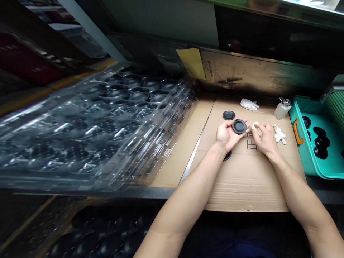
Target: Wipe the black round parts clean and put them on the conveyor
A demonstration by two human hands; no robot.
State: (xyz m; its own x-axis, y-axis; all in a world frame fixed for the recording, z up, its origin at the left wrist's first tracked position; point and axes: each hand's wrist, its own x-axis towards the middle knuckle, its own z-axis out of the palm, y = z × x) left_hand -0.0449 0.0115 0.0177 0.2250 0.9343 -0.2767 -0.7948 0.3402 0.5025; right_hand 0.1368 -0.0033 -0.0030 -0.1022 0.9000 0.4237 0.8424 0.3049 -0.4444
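My left hand point(227, 135) holds a round black rubber disc point(239, 126) at its fingertips, above the cardboard sheet point(242, 186). Just to the right, my right hand point(265, 139) pinches a small pale wad of cloth or sponge point(255, 126), close to the disc's edge but apart from it. A second black disc point(228, 115) lies flat on the cardboard beyond my left hand. A third dark disc point(228, 156) is partly hidden under my left wrist.
A crumpled white cloth point(249, 104), another white cloth point(280, 134) and a plastic squeeze bottle with a metal pump top point(282, 109) stand on the cardboard. At right, a teal tray point(301, 147) holds several black discs. Stacked clear blister trays point(94, 125) fill the left.
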